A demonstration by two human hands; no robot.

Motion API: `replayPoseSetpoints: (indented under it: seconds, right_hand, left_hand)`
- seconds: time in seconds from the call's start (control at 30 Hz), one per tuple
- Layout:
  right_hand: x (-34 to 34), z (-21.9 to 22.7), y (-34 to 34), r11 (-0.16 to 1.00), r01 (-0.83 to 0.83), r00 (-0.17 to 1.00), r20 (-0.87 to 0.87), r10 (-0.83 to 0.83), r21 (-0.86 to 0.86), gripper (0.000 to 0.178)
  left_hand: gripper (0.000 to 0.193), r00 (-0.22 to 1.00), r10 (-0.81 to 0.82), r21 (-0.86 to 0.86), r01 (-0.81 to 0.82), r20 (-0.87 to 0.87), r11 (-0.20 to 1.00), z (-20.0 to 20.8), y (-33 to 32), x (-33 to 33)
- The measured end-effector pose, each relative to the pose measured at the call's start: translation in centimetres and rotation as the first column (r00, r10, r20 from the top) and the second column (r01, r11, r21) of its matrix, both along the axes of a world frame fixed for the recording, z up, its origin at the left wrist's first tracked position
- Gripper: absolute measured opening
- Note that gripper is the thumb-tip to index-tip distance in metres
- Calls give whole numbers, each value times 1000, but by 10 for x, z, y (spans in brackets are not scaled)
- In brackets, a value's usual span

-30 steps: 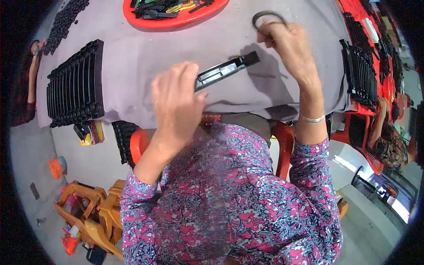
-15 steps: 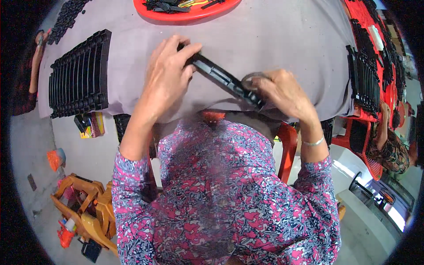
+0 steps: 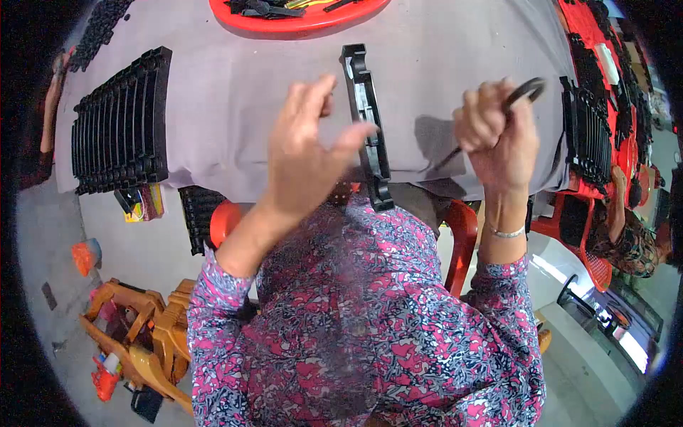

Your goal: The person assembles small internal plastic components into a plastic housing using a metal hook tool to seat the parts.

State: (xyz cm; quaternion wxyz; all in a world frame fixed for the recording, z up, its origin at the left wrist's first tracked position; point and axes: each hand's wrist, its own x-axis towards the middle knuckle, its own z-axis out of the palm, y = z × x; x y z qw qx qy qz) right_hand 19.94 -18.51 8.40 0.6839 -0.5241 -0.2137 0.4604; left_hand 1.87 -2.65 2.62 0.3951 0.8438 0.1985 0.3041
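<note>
Taking the middle of the view as the centre of a clock, a long black moulded strip stands near twelve o'clock, its far end tipped slightly toward eleven and its near end pointing toward five, reaching past the near edge of the cloth-covered counter. Whether it rests on the grey cloth or is lifted above it cannot be told. Of the two hands, the left hand, at eleven o'clock, is released, with its fingers parted; its thumb overlaps the strip's near side in view, though contact cannot be made out. The right hand, at two o'clock and apart from the strip, is clenched around a dark tool whose curved end rises above the fist toward one. A pale bracelet circles that wrist. At twelve, beyond the strip, a red tray bears black pieces. A row of black strips lies at ten o'clock, with a heap of small black pieces beyond it, nearer half past ten. Another dark row sits at two, farther out than the right hand. Wooden furniture stands on the floor at eight, and another person is partly visible at three.
</note>
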Motion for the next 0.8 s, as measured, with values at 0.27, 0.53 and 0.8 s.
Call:
replayPoseSetpoints:
  seconds: [0.27, 0.53, 0.8]
  right_hand:
    - [2, 9, 50, 834, -27, 979, -155, 134, 551, 50]
    - [8, -4, 67, 907, 101, 981, -191, -23, 408, 49]
    - [18, -16, 65, 926, 160, 976, -194, -97, 342, 48]
  left_hand:
    - [95, 972, 31, 184, 12, -231, 983, 14, -26, 16]
    - [86, 967, -136, 159, 173, -217, 972, 19, -18, 17]
    - [53, 968, -221, 18, 224, -121, 974, 9, -19, 2]
